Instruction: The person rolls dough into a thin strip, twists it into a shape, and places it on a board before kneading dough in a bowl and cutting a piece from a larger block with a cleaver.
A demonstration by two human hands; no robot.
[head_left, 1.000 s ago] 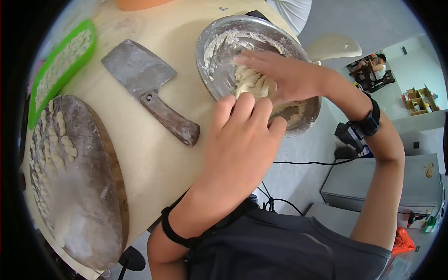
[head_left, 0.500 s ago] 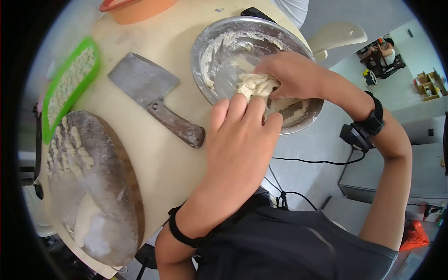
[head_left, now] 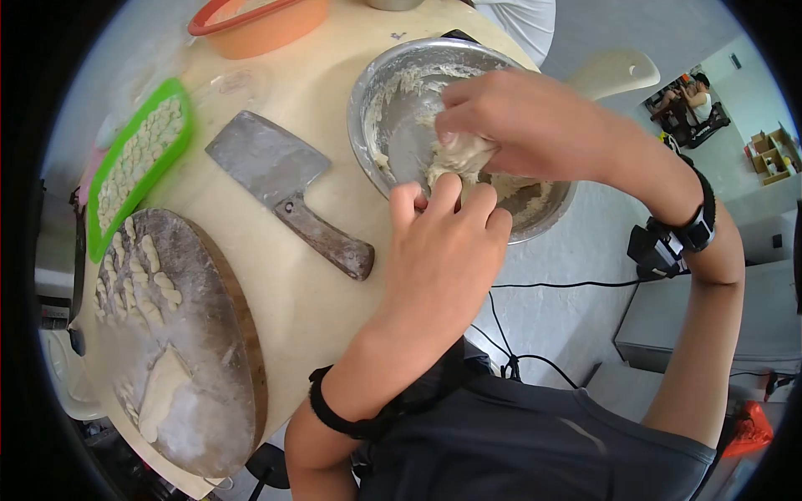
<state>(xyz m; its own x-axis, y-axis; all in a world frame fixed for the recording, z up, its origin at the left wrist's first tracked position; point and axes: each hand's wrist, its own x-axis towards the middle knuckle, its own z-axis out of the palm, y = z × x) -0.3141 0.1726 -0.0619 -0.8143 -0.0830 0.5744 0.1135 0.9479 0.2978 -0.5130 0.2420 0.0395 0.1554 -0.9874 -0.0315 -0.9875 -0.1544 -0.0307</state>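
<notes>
Kneading station, one person at a pale round bench (head_left: pixel 276 275). Item one: steel mixing bowl (head_left: pixel 380 79) at the far right edge of the bench, inner wall smeared with flour and scraps of paste. Item two: lump of pale dough (head_left: pixel 455 159) inside the bowl, toward its near side. Right hand (head_left: pixel 522 121) reaches in from the right, fingers curled and clenched on the top of the dough. Left hand (head_left: pixel 443 250) rests at the bowl's near rim, fingertips bent over the edge and touching the dough's lower side; whether they grip it or only press, I cannot tell. Both wrists carry dark bands. Item three: cleaver (head_left: pixel 288 188) with a wooden handle, lying flat just left of the bowl, blade pointing away. Item four: round wooden board (head_left: pixel 180 351) at the near left, dusted white, bearing rows of small cut dough pieces and a flat scrap. Item five: green tray (head_left: pixel 138 163) beyond the board, filled with more cut pieces. Item six: orange basin (head_left: pixel 267 25) at the far edge.
</notes>
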